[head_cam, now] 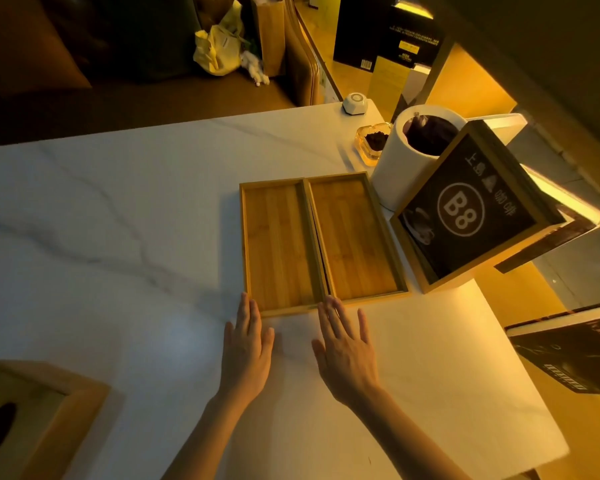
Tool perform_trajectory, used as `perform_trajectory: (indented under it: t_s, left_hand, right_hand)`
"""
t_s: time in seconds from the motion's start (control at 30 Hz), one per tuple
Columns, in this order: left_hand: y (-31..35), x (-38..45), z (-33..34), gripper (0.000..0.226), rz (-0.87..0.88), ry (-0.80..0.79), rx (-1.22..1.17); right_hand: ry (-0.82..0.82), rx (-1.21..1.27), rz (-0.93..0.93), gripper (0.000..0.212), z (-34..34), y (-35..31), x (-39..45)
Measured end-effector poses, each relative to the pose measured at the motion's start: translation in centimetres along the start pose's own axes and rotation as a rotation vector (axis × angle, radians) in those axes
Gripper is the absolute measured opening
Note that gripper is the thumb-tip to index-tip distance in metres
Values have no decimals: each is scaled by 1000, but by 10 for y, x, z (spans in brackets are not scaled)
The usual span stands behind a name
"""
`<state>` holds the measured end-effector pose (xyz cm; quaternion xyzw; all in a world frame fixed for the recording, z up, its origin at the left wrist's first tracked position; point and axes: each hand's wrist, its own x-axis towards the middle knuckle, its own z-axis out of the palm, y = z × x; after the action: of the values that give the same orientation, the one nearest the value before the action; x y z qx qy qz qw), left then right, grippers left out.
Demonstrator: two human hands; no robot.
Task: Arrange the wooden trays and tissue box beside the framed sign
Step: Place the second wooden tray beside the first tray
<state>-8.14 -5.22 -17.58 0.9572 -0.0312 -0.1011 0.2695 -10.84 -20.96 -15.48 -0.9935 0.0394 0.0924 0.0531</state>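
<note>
Lighting: dim, warm amber, strongest from the right. Pale glare on the marble table [174,341]. Soft shadows left of the trays [319,244]. Upper left nearly black. Edges bowed by wide-angle lens; detail slightly soft, possibly compression.

A white marbled worktop [118,220] under amber light.
Two wooden trays [321,242] lie touching beside the framed sign [471,216]; tissue box [32,417] well apart.

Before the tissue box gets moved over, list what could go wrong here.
1. The right tray lies close to the tilted framed sign; a further push from the right hand might knock it.
2. The tissue box sits far off at the table's near left corner, so dragging it across could bump the left tray out of line.
</note>
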Motion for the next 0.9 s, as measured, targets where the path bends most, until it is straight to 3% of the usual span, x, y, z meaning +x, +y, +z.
perform_trajectory:
  t_s: [0.37,0.5,0.9]
  left_hand:
    - [1,-1,4,93,18,2,12]
    - [2,-2,4,96,17,-6,16]
    - [5,-7,8,92,59,-3,5]
  right_hand:
    - [-8,14,7,68,3,6,-1]
    - [51,3,-35,51,6,9,-1]
    - [59,41,-87,58,5,22,-2]
